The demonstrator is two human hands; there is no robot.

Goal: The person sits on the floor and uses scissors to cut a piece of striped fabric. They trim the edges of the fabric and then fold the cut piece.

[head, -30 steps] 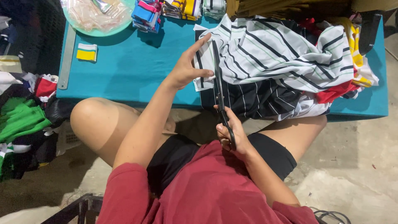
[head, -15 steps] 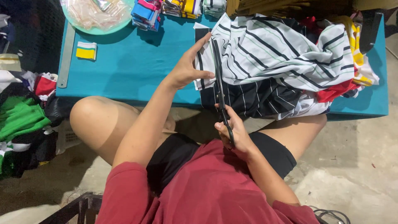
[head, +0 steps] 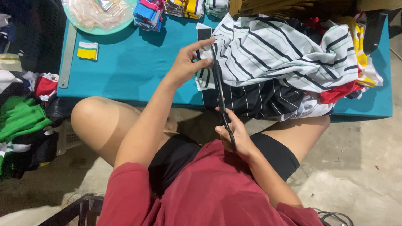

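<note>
Seen from the head camera, the left hand (head: 186, 62) pinches the edge of a soft, crumpled white cloth with thin black stripes (head: 284, 50), thumb and fingers closed on it. The right hand (head: 234, 134) is wrapped around the handles of one pair of long black scissors (head: 220, 90), whose slim blades reach up to the cloth's edge at the near side of the smooth teal table (head: 134, 71). One flat metal ruler (head: 67, 56) lies along the table's left side, beside one small yellow-and-white folded piece (head: 87, 50)
</note>
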